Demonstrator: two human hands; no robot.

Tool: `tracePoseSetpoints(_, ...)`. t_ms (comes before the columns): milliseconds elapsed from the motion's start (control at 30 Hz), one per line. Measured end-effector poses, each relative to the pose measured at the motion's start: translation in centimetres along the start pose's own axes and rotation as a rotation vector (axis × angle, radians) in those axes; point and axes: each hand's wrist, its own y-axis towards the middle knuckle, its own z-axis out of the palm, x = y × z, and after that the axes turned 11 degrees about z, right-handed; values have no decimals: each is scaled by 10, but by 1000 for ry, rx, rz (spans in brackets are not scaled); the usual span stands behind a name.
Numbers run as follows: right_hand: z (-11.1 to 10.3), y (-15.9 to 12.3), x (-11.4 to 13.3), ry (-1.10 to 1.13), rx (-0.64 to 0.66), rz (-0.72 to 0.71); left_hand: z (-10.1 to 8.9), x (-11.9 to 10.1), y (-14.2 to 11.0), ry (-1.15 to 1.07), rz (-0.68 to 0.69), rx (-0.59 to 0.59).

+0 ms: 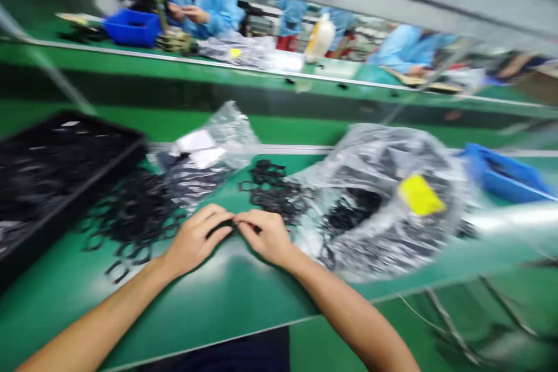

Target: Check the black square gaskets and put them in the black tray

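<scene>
My left hand and my right hand meet at their fingertips over the green table. Both are closed in a pinch, and a small dark bit shows between them, too little to name. Left of my left hand spreads a loose pile of black ring-shaped parts, a few lying apart near the front. Just beyond my right hand is a smaller heap of similar black parts. An open clear plastic bag with more black parts inside lies to the right, a yellow label on it.
A black tray full of dark parts stands at the left. Behind my hands lies a clear bag with white papers. A blue bin sits at the right. Across the bench, co-workers in blue sleeves work near another blue bin.
</scene>
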Motion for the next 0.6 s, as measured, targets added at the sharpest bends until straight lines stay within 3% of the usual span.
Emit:
tracePoseSetpoints(167,4,-6,2,232,160,3,0,14,-13,-51,-36,-27)
tracePoseSetpoints(333,5,-10,9,180,315,26,-4,11,-13,23,-153,-148)
tracePoseSetpoints(600,11,-5,0,128,219,120,-4,9,-11,45,-204,-277)
